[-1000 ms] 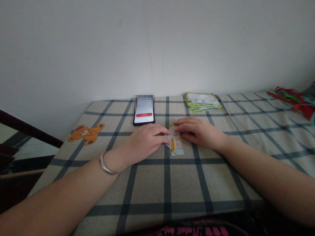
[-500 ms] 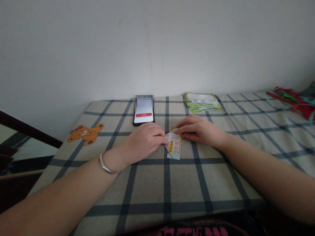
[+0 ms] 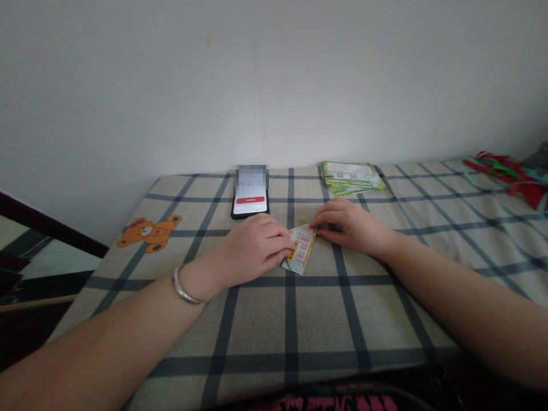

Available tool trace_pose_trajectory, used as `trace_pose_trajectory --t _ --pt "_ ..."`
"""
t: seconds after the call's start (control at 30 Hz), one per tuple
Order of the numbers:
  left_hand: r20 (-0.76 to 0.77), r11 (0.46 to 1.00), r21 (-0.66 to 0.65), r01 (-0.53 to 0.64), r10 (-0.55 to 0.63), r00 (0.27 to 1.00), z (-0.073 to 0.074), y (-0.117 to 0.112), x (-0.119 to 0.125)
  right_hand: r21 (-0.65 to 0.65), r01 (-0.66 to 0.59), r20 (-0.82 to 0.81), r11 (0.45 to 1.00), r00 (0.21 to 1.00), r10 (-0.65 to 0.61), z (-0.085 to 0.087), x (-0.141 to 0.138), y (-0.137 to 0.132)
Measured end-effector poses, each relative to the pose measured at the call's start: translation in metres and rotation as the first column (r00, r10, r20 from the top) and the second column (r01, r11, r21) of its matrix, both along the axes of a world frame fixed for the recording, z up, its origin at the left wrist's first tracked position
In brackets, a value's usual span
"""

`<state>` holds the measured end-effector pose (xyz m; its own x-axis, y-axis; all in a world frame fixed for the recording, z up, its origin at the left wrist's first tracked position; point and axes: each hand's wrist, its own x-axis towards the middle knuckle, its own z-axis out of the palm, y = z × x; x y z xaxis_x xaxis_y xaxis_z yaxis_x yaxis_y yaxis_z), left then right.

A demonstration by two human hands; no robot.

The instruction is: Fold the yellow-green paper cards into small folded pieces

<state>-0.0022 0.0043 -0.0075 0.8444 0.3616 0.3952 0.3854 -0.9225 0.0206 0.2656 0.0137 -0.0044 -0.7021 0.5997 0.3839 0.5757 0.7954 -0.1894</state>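
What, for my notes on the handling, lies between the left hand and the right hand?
In the head view, a printed orange-and-yellow paper card lies between the left hand and the right hand, and both hands reach its edges.

Around printed card [image 3: 300, 248]: gap at 12 o'clock between phone [image 3: 250, 194] and card stack [image 3: 351, 178]; ribbon bundle [image 3: 509, 177] at 2 o'clock; wall [image 3: 274, 85] beyond.

A thin, smooth silver bangle [image 3: 184, 285] is worn around the left wrist [image 3: 201, 279]. The left hand [image 3: 257, 245] and the right hand [image 3: 353, 228] are uncovered, and the left forearm [image 3: 107, 337] and the right forearm [image 3: 462, 308] are seen without sleeves. A dark garment [image 3: 334, 404] with pink lettering is visible at the lower edge of the view.
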Motion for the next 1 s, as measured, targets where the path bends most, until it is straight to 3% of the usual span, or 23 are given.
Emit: trace_pose_trajectory --t 0.4,0.77,1.0 --pt "0.002 1.000 -0.010 -0.001 0.001 1.000 0.001 -0.001 0.000 -0.076 -0.159 -0.049 0.984 0.987 0.155 0.001 -0.003 0.001" --pt "0.001 0.996 0.075 -0.051 0.051 0.999 -0.002 0.003 -0.001 -0.013 -0.066 0.046 0.998 0.997 0.066 0.002 -0.005 -0.004" --pt "0.012 0.998 0.018 -0.053 0.053 0.999 -0.002 0.001 -0.001 0.069 0.002 0.152 0.998 0.988 -0.012 0.010 -0.009 -0.014"
